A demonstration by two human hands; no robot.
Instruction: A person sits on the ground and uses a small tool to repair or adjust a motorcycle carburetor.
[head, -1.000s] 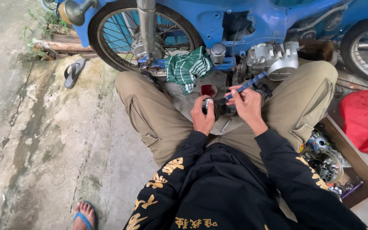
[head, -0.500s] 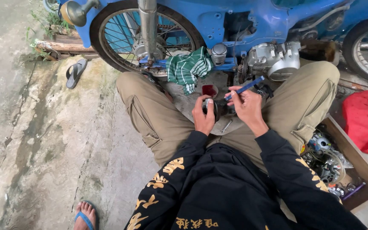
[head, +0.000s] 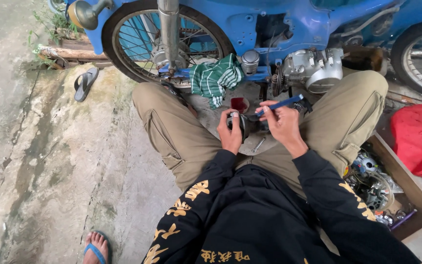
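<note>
I sit on the ground in front of a blue motorbike [head: 289, 24]. My left hand [head: 230, 134] grips a small dark round metal part [head: 238, 122] between my knees. My right hand [head: 282, 122] holds a thin blue-handled tool [head: 282, 103] like a pen, its tip pointing toward the part. A small red cup [head: 239, 104] stands on the ground just beyond my hands. A small metal wrench [head: 258, 144] lies below them.
The bike's front wheel [head: 169, 41], a green striped rag [head: 216, 78] and the grey engine [head: 313, 68] are close ahead. A wooden box of parts [head: 391, 190] and a red bag [head: 418, 142] lie right. A sandal [head: 85, 83] lies left; another person's foot [head: 96, 247] shows bottom left.
My hands have shifted only slightly while working on the part; the view has drifted a little. Nothing was picked up or let go.
</note>
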